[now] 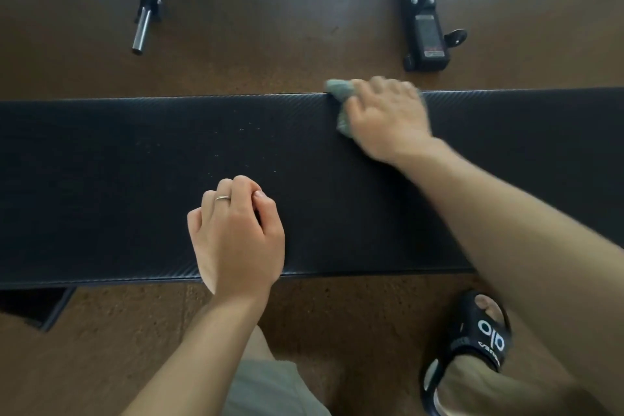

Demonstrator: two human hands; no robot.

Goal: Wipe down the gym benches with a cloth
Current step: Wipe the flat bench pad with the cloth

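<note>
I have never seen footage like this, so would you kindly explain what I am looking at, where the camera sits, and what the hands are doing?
There is no machine here: a person wears a camera on the head, looking forward and down, so you see their own arms. The long black surface is a padded gym bench standing on a brown floor. The right hand presses a grey-green cloth against the bench's far edge; it looks blurred. The left hand, wearing a ring, is on the pad near its front edge with fingers curled, holding nothing. Pale specks dot the pad. Beyond lie black equipment parts; a sandalled foot shows below.
</note>
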